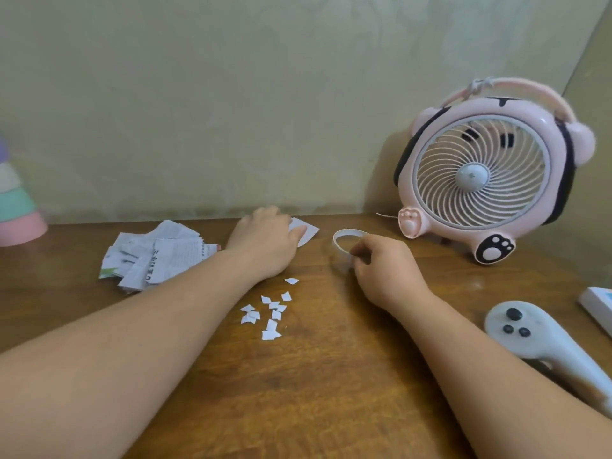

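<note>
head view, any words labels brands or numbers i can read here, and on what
Paper pile: bold dark characters and fine print, too blurred to read.
Fan: hub mark too small to read.
White box: blue patch, illegible.
White ring pinched by right hand: no print visible.

pretty dim, flat yellowish indoor light, soft shadow behind the fan [490, 173] on the wall, whole frame kinda soft with wide-angle bending at the edges
</note>
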`<state>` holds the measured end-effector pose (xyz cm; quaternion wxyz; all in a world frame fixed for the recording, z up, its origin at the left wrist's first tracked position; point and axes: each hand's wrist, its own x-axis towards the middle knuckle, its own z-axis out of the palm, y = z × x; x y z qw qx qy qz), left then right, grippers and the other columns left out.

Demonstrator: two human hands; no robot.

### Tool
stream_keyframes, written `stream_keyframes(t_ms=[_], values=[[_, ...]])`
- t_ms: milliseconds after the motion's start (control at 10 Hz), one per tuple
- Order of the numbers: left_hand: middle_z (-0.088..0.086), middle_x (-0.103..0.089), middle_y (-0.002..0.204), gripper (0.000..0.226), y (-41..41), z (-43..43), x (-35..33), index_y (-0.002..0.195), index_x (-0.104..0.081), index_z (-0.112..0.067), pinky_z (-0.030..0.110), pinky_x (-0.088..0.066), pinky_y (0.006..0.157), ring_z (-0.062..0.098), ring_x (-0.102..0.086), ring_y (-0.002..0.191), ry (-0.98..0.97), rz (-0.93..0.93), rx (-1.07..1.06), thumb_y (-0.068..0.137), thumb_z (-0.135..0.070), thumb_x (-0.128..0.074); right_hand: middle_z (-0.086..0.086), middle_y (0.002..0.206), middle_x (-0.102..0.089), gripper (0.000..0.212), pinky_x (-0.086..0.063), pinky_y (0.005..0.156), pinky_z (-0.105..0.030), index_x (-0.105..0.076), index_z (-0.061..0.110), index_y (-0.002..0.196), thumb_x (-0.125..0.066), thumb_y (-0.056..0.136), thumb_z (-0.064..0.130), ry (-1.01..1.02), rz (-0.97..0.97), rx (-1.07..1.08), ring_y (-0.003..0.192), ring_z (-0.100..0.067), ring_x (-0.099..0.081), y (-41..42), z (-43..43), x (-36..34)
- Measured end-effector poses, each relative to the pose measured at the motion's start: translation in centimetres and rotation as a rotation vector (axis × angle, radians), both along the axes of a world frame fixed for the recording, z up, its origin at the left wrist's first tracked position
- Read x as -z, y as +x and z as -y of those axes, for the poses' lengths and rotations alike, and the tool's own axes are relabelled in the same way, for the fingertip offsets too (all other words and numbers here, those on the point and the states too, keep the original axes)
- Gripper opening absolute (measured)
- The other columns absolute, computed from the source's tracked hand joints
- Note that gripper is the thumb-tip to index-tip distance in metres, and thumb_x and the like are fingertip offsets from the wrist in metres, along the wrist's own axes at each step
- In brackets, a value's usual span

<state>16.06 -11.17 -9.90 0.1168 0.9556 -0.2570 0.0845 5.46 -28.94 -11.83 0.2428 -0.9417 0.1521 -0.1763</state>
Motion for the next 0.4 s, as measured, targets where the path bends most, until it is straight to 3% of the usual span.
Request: stream_keyframes(t_ms=[100, 200, 300, 400], values=[[0.003, -0.066, 0.096, 0.035, -2.2, -1.3, -0.7, 0.093, -0.07, -0.015, 0.044, -0.052, 0.082, 0.025, -0.061, 0.095, -0.213, 0.064, 0.046, 0.105, -0.034, -0.042, -0.002, 0.11, -0.069, 0.021, -0.054, 0.091, -0.04, -0.073, 0.02, 0.112, -0.057, 0.098, 0.02, -0.075, 0.026, -0.039, 0.103, -0.022, -0.061, 0.3, -0.9, -0.3], [0.001, -0.068, 0.075, 0.035, -5.1, -3.3, -1.2, 0.075, -0.069, -0.016, 0.038, -0.053, 0.068, 0.022, -0.062, 0.075, -0.275, 0.055, 0.063, 0.099, -0.039, -0.058, -0.005, 0.106, -0.069, 0.021, -0.051, 0.085, -0.035, -0.073, 0.019, 0.106, -0.055, 0.095, 0.018, -0.105, 0.031, -0.029, 0.102, -0.026, -0.061, 1.7, -1.6, -0.3], [-0.002, -0.066, 0.066, 0.036, -7.9, -5.6, -1.8, 0.065, -0.066, -0.019, 0.036, -0.053, 0.065, 0.018, -0.062, 0.069, -0.341, -0.013, 0.04, 0.091, -0.045, -0.07, -0.006, 0.104, -0.066, 0.021, -0.049, 0.081, -0.034, -0.072, 0.018, 0.104, -0.053, 0.095, 0.018, -0.162, -0.055, -0.034, 0.104, -0.026, -0.059, 1.8, -2.0, 0.2], [-0.007, -0.049, 0.051, 0.052, -10.0, -8.3, -1.6, 0.053, -0.047, -0.019, 0.033, -0.041, 0.055, 0.012, -0.049, 0.055, -0.45, 0.02, 0.019, 0.09, -0.049, -0.068, -0.004, 0.109, -0.063, 0.022, -0.051, 0.086, -0.038, -0.071, 0.016, 0.108, -0.053, 0.096, 0.022, -0.206, -0.006, 0.0, 0.109, -0.023, -0.055, 1.3, -2.3, -0.1]])
